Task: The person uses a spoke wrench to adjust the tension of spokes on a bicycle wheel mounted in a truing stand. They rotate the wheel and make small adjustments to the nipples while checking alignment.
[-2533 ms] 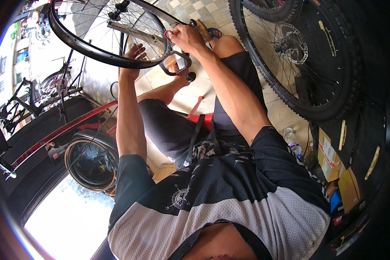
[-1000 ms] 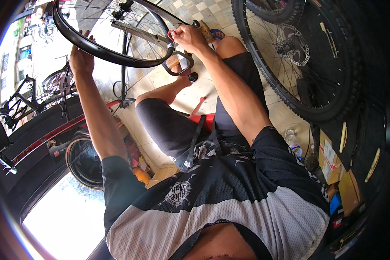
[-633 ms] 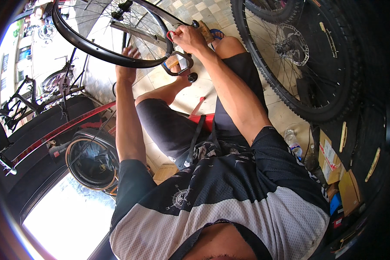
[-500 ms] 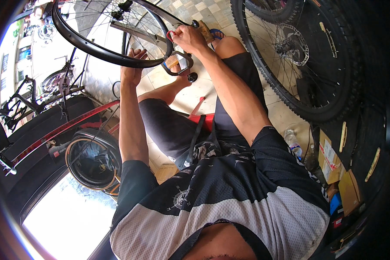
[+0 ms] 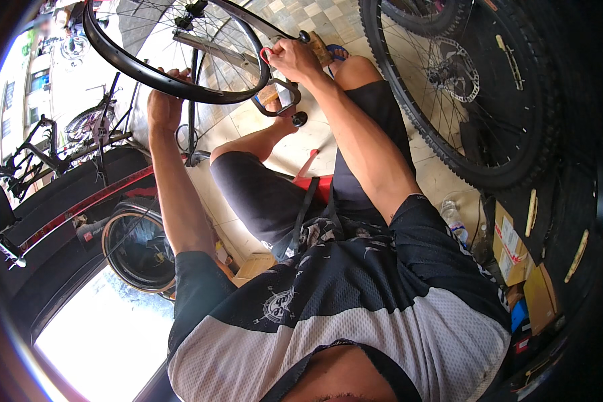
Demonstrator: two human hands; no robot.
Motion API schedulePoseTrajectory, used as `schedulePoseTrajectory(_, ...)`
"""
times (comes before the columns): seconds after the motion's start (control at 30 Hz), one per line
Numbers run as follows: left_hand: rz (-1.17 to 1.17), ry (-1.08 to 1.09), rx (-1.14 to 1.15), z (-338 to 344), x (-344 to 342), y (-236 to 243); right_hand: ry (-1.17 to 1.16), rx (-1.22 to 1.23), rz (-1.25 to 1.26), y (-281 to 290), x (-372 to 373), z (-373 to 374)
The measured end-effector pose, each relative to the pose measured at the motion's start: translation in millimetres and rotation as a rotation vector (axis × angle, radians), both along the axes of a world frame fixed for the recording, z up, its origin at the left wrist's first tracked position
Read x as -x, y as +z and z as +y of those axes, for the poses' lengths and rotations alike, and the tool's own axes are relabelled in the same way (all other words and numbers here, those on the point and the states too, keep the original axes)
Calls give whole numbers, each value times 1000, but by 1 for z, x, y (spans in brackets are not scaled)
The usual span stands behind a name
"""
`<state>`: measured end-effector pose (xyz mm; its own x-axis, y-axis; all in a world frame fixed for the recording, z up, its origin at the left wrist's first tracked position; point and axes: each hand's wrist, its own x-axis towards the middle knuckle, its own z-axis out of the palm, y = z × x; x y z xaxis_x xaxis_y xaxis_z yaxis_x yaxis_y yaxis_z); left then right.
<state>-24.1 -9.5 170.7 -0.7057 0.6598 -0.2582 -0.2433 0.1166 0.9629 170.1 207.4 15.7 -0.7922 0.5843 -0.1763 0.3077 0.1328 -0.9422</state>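
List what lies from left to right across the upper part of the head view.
Parked bicycles outside → left hand on the bare black wheel rim → right hand at the truing stand → knobby-tyred wheel with disc rotor.

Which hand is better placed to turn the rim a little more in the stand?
Probably the left hand: it already grips the rim at its lower edge. The right hand is closed on the stand's arm, away from the rim.

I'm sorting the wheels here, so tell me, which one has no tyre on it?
The bare black rim under the left hand. The wheel at right wears a knobby tyre.
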Motion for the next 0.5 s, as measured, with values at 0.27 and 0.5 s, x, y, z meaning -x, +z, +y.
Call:
schedulePoseTrajectory(0.27,82,179,1,15,22,55,-2,-17,1,-1,0,1)
schedulePoseTrajectory(0.5,71,244,-11,9,26,38,3,0,-8,0,-1,0)
